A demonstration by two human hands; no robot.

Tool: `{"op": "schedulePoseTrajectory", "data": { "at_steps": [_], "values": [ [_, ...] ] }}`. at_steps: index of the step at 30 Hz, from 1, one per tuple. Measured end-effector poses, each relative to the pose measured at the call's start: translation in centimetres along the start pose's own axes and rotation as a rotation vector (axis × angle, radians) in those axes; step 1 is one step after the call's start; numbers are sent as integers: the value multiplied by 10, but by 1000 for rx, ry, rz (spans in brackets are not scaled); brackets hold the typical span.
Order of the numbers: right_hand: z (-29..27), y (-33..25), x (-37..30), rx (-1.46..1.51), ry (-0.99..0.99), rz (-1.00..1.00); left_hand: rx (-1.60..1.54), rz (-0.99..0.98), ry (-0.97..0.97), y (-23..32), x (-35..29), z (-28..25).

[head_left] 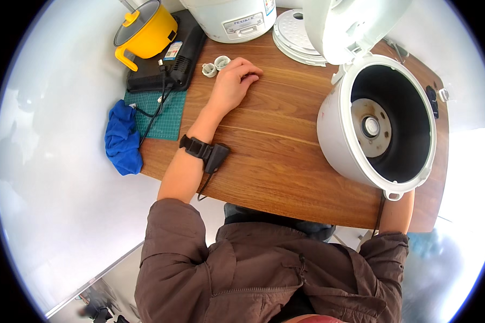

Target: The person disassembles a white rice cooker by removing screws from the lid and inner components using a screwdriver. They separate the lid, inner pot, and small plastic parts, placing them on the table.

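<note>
On the right of the table a white rice cooker (pixel 337 142) is tilted, its mouth turned toward me and its lid (pixel 355 27) swung up. The inner pot is out, so the stained heating plate (pixel 380 141) shows at the bottom of the dark cavity. My right forearm runs behind the cooker's lower rim; that hand is hidden, so its grip cannot be seen. Over the table's left middle, my left hand (pixel 233 86) has its fingers curled together near the tips. Whether a small thing is pinched there is unclear. Just left of it lie two small white round caps (pixel 222 62).
At the back stand another white appliance (pixel 229 21) and a round white perforated plate (pixel 296 32). On the left, a yellow pot (pixel 153 32) rests on a black device (pixel 191 40), near a green cutting mat (pixel 170 121), a black cable (pixel 155 116) and a blue cloth (pixel 123 140).
</note>
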State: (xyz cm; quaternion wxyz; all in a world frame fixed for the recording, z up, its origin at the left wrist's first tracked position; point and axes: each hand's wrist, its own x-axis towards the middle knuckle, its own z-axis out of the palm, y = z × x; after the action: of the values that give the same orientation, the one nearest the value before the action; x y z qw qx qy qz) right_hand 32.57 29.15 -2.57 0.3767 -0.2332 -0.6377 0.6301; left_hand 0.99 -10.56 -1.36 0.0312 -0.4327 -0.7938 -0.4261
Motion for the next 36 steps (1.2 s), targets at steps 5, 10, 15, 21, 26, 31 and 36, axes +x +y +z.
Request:
{"op": "schedulePoseTrajectory", "data": {
  "at_steps": [5,10,15,21,26,31,36],
  "values": [
    [3,0,5,0,11,-13,-206,-54,186,-8,2,0],
    [9,1,17,-6,37,-46,-486,-52,345,-2,3,-9],
    [13,0,32,-30,80,-91,-476,1,366,22,13,-31],
    [30,9,53,-97,135,-148,-501,64,383,71,21,-54],
    [31,2,57,-198,191,-198,-495,261,374,111,29,-53],
    [27,10,62,-279,236,-194,-676,341,274,184,62,-66],
    [29,9,61,-255,269,-169,-1042,-1,123,201,99,-60]
  ]
}}
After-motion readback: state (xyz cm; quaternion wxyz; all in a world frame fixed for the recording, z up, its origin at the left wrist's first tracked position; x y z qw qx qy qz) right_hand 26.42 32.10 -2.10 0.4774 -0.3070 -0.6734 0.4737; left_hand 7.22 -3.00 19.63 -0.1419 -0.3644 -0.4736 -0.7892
